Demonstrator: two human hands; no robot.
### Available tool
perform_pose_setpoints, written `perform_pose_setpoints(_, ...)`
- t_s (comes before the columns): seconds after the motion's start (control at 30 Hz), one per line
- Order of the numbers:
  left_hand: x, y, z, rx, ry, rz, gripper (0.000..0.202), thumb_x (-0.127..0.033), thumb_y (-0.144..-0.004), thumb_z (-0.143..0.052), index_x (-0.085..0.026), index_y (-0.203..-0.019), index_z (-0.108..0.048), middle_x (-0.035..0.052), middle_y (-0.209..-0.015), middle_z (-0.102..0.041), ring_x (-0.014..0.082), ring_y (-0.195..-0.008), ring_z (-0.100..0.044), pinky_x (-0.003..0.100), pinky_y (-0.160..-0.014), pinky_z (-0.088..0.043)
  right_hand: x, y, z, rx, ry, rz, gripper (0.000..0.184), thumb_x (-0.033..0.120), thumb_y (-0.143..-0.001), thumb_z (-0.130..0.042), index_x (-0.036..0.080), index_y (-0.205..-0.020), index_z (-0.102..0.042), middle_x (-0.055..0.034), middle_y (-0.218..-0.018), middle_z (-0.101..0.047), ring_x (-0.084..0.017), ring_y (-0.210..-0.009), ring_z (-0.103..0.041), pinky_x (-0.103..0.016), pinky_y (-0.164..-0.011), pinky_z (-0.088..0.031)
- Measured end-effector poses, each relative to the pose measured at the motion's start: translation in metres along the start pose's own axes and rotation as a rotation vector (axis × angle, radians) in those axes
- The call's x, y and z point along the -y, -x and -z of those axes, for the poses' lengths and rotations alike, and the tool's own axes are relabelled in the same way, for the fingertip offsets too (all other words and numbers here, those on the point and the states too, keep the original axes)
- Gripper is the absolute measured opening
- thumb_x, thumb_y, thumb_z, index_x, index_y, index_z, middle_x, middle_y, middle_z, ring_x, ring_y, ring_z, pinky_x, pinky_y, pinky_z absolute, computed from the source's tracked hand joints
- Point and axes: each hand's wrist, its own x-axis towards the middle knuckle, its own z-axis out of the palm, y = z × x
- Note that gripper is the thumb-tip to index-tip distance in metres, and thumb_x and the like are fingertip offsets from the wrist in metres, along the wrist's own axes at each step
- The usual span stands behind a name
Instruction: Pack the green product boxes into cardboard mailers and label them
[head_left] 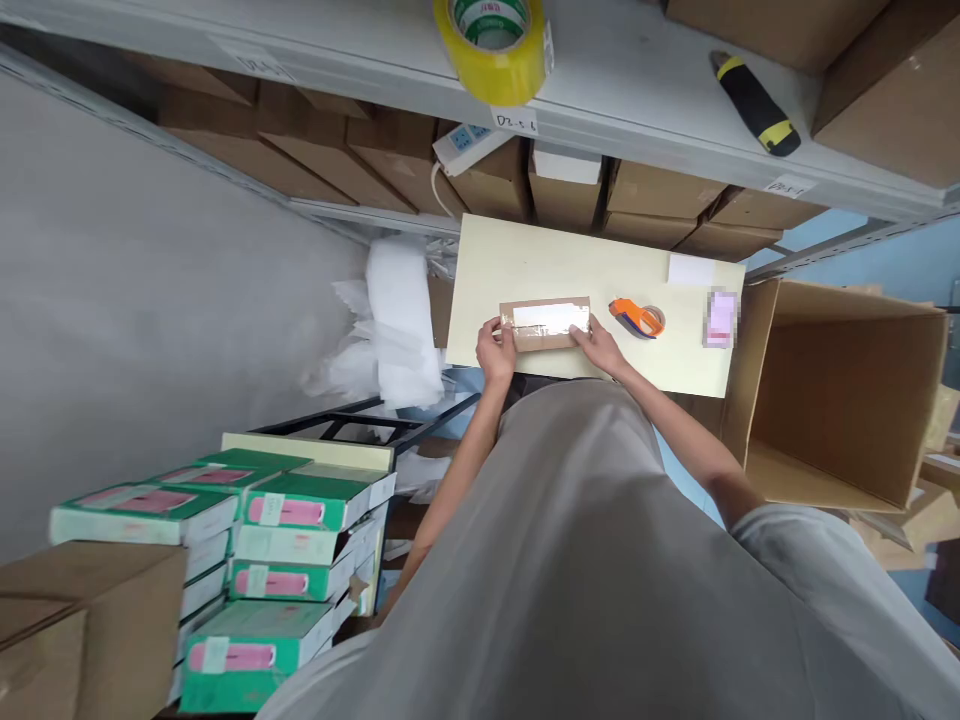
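Observation:
A small flat cardboard box [546, 343] with a white label and shiny clear tape on its top lies at the front of the pale yellow table [555, 262]. My left hand [496, 352] grips its left end, fingers curled round the edge. On the opposite end, my right hand [598, 346] has its thumb on top and its fingers at the side. An orange tape dispenser [637, 317] rests to the right of the box. Farther right are a small white box [691, 269] and a pinkish item [721, 318] that is blurred out.
A large open carton [832, 390] stands right of the table. Above, a grey shelf [622, 60] bears a yellow tape roll [499, 70] and a utility knife [756, 103]. White foam wrap [405, 325] is at left, near stacked green boxes [285, 545].

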Motion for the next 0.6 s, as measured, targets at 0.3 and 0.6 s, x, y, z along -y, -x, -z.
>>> perform_pose_setpoints(0.3,-0.018,-0.001,0.004,0.161,-0.287,-0.035,0.047,-0.053,-0.098,-0.082,-0.018,-0.129,-0.082,0.0178,-0.125,-0.087,0.0394,-0.124,-0.079,0.044,-0.108,-0.060,-0.011,-0.035,-0.007,-0.094,0.005,-0.088,0.103,0.089,-0.111,-0.013,0.009,-0.161,-0.055,-0.0283,-0.141,-0.078,-0.047,-0.134,-0.073,-0.058,-0.118,-0.054)
perform_pose_setpoints(0.6,0.014,0.003,0.010,0.225,0.106,-0.116,0.051,-0.022,-0.101,-0.068,-0.017,-0.151,-0.074,0.0136,-0.145,-0.081,0.0275,-0.128,-0.081,0.039,-0.117,-0.062,-0.039,-0.021,-0.003,-0.324,0.076,0.281,0.076,0.075,-0.114,-0.039,0.016,-0.154,-0.064,-0.0260,-0.158,-0.062,-0.041,-0.144,-0.062,-0.057,-0.120,-0.057)
